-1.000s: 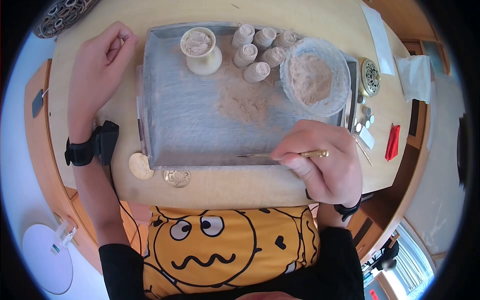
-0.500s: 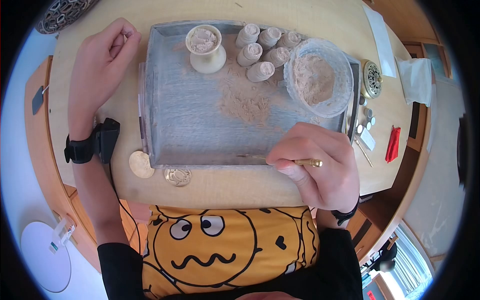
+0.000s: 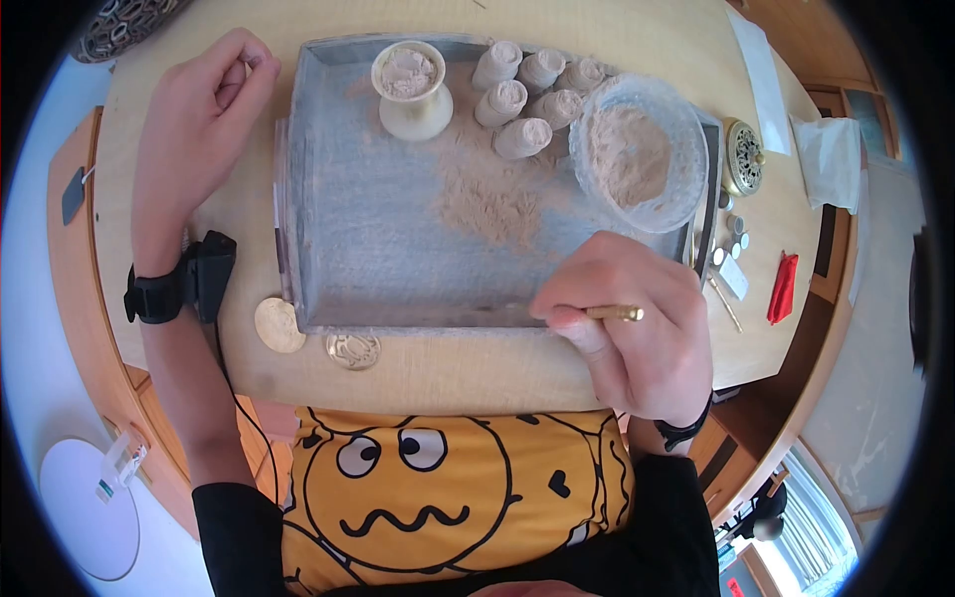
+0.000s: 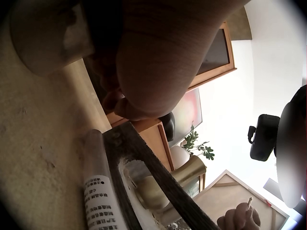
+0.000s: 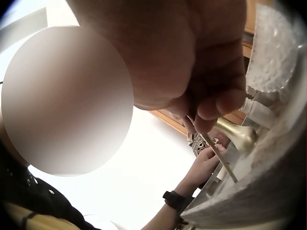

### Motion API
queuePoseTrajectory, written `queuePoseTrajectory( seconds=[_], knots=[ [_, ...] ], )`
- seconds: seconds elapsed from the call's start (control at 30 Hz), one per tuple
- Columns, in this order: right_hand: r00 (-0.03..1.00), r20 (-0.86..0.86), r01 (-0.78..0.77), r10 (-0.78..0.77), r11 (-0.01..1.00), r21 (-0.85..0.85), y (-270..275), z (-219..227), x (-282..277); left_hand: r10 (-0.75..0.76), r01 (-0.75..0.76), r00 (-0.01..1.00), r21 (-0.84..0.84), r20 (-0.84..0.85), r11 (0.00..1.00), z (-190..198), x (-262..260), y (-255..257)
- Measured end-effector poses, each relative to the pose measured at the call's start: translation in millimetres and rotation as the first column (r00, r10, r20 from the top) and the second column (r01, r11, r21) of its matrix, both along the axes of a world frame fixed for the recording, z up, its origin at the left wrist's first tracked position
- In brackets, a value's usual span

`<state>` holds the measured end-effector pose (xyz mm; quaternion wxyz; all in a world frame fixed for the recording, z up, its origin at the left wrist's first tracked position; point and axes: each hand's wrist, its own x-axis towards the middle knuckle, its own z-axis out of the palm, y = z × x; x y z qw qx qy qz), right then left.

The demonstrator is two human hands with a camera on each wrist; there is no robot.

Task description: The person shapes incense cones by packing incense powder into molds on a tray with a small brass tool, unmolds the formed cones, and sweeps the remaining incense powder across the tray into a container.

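Since a second ago the right hand (image 3: 637, 318) has shifted slightly left, and the slim tool (image 3: 615, 312) in it has turned a little; the left hand (image 3: 199, 129), vase (image 3: 415, 111) and bowl (image 3: 652, 221) keep their places. The right hand pinches the tool between thumb and fingers, over the near right part of the tray (image 3: 378, 264). Its thin end points left, just inside the near rim, and is blurred; I cannot tell whether it touches the tray floor. The left hand is beside the tray's left edge, over the table (image 3: 497, 368), its fingers curled in with nothing visible in them.

Loose powder (image 3: 492, 204) lies mid-tray. Behind it stand the upright vase, heaped with powder, and six jars (image 3: 522, 138); the bowl, part-filled, stands at the right. Two gold discs (image 3: 280, 325) lie near the tray's left corner. A brass pot (image 3: 743, 159) and a red pouch (image 3: 784, 289) are to the right.
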<state>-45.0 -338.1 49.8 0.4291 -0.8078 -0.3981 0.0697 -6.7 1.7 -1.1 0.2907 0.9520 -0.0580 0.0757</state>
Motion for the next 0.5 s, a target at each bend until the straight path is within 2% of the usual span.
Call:
queuePoseTrajectory(
  seconds=[0.13,0.2,0.23,0.3,0.43,0.5],
  knots=[
    [0.993,0.080,0.089,-0.091,0.996,0.032,1,2,2,0.008,-0.008,1.000,0.007,-0.001,1.000,3,0,-1],
    [0.998,-0.052,0.039,-0.033,0.992,0.123,1,2,0,0.007,-0.007,1.000,0.004,0.010,1.000,2,0,0],
    [0.998,-0.057,0.041,-0.034,0.991,0.124,1,1,-1,-0.001,0.001,1.000,0.001,0.020,1.000,1,0,0],
    [0.999,-0.031,-0.035,0.036,0.999,0.029,4,2,-4,0.013,-0.013,1.000,0.010,0.004,1.000,2,-1,-2],
    [1.000,-0.005,-0.028,0.029,0.999,0.034,9,-1,-8,0.007,-0.007,1.000,-0.008,0.009,1.000,1,0,-1],
    [0.998,0.057,0.003,-0.002,1.000,-0.022,11,1,-10,0.006,-0.006,1.000,0.002,-0.002,1.000,1,-1,-1]
  ],
)
